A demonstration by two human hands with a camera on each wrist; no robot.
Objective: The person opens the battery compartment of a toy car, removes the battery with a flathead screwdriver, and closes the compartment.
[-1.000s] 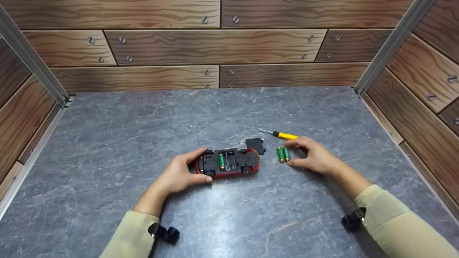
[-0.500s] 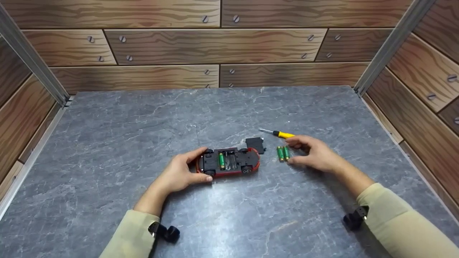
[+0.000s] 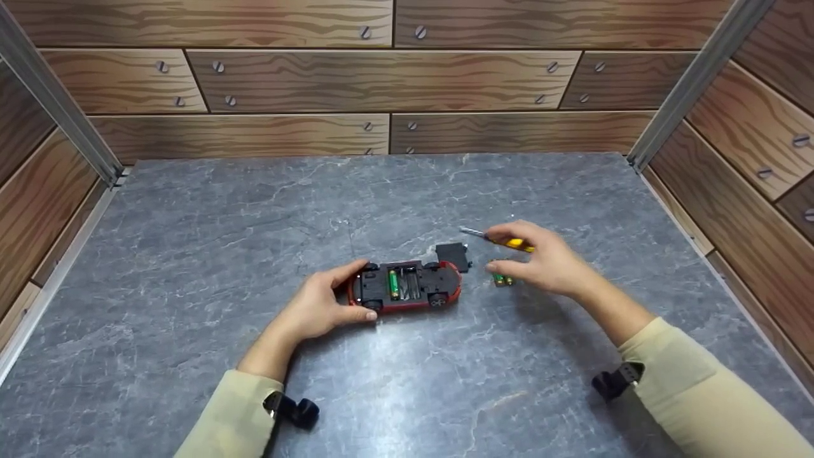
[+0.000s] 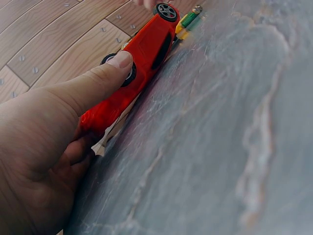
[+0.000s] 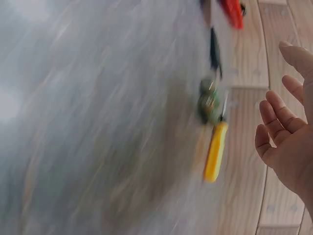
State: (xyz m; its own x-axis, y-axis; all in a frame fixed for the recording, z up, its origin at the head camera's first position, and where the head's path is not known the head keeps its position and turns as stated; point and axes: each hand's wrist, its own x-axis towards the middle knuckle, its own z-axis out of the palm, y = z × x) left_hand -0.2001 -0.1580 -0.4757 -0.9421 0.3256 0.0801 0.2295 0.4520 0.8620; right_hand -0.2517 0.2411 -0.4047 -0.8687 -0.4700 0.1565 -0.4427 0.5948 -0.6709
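Note:
A red toy car [image 3: 413, 286] lies upside down, wheels up, with its battery compartment uncovered. One green battery [image 3: 393, 284] sits at the left side of that compartment. My left hand [image 3: 320, 305] grips the car's left end between thumb and fingers; in the left wrist view the thumb presses near a wheel [image 4: 129, 71]. My right hand [image 3: 544, 257] is above the table with its fingers apart, nothing seen in them. Beneath it lie two green batteries [image 3: 502, 280], partly hidden by the hand. The right wrist view shows this hand [image 5: 293, 127] apart from the blurred batteries [image 5: 209, 103].
A black battery cover [image 3: 452, 257] lies just behind the car's right end. Behind the batteries is a screwdriver [image 3: 520, 244] with a yellow handle, partly covered by the right hand. Wood-patterned panels [image 3: 381, 81] enclose the grey marbled table [image 3: 254, 210].
My right hand has risen and moved left, from beside the two batteries to above them. The left hand and the car have stayed in place.

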